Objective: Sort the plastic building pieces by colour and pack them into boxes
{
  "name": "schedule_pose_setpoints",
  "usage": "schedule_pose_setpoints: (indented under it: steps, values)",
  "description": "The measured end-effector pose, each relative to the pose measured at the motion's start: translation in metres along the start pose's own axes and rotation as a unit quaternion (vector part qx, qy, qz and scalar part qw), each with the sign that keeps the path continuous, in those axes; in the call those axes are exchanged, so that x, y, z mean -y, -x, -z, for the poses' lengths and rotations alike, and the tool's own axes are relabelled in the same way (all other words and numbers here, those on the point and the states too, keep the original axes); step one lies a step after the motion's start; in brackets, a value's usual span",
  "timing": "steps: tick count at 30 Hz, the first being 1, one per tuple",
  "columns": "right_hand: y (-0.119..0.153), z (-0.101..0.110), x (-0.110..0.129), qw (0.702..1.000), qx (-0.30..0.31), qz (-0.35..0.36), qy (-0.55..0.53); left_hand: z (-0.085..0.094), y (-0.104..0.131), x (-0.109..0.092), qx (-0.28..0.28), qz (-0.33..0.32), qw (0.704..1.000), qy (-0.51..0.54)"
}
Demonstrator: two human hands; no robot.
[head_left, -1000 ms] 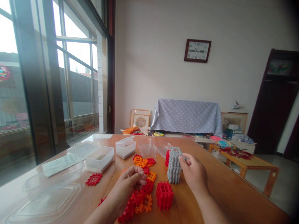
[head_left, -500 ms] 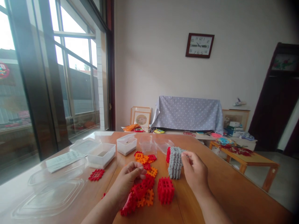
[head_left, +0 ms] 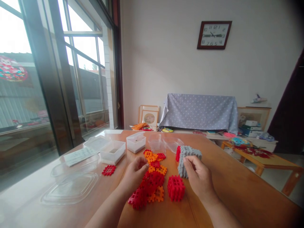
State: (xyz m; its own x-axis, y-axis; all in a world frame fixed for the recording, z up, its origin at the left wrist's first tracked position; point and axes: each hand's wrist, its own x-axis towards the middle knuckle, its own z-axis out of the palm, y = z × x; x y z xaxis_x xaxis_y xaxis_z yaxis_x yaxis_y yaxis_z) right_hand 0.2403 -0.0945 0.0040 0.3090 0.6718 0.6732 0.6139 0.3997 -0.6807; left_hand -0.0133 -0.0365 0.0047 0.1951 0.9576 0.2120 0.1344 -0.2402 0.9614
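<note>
The table [head_left: 220, 196] carries all the interlocking pieces. Sorting is partial: a gray stack and a red stack are formed, while the red and orange pile remains loose.

1. Loose pile [head_left: 154, 180]: red and orange square lattice pieces with notched edges, overlapping at mixed angles, beside the left hand [head_left: 135, 172].
2. Gray stack [head_left: 182, 171]: notched layers packed face to face, beside the right hand [head_left: 199, 174]. Further gray lattice extends to its right; red pieces [head_left: 178, 154] show at its left.
3. Red stack [head_left: 176, 189]: a compact, block-like group with aligned openings, nearer the viewer than the gray stack.
4. Single red piece [head_left: 105, 170]: flat, apart from the pile, near a clear container [head_left: 105, 155].

Finger state: the left fingers are drawn together, with no piece visible in them. The right fingers are bent, thumb near index, at the gray stack; whether they grip it cannot be determined.
</note>
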Motion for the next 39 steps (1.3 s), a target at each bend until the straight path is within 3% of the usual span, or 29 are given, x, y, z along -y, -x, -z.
schedule_pose_setpoints:
  steps: [3,6,9,11,18,27,32,35,39]
  values:
    - [0.000,0.001,0.002,1.000,-0.009,-0.008,-0.002,-0.006,0.009,0.001,0.069,-0.089,0.982,-0.153]
    - [0.000,0.003,0.001,0.999,-0.017,-0.031,-0.008,-0.014,0.017,0.001,0.167,-0.149,0.933,-0.282]
    - [0.000,0.004,0.000,0.998,-0.018,-0.056,-0.024,-0.018,0.021,0.003,0.230,-0.181,0.890,-0.349]
    - [0.000,0.004,0.000,0.997,-0.014,-0.061,-0.034,-0.018,0.021,0.004,0.242,-0.186,0.880,-0.364]
    - [0.002,0.000,-0.002,0.997,0.003,-0.053,-0.048,-0.013,0.016,0.009,0.224,-0.165,0.880,-0.386]
    - [0.002,0.003,0.010,0.999,0.014,-0.037,-0.028,0.005,-0.002,0.029,0.149,-0.134,0.883,-0.424]
    - [0.003,0.001,0.012,0.998,0.013,-0.036,-0.040,0.014,-0.004,0.028,0.103,-0.102,0.897,-0.416]
    - [0.004,0.000,0.015,0.999,0.016,-0.033,-0.037,0.011,-0.005,0.024,0.078,-0.091,0.889,-0.442]
    - [0.005,-0.001,0.018,0.999,0.023,-0.021,-0.039,-0.001,-0.008,0.018,0.092,-0.091,0.872,-0.472]
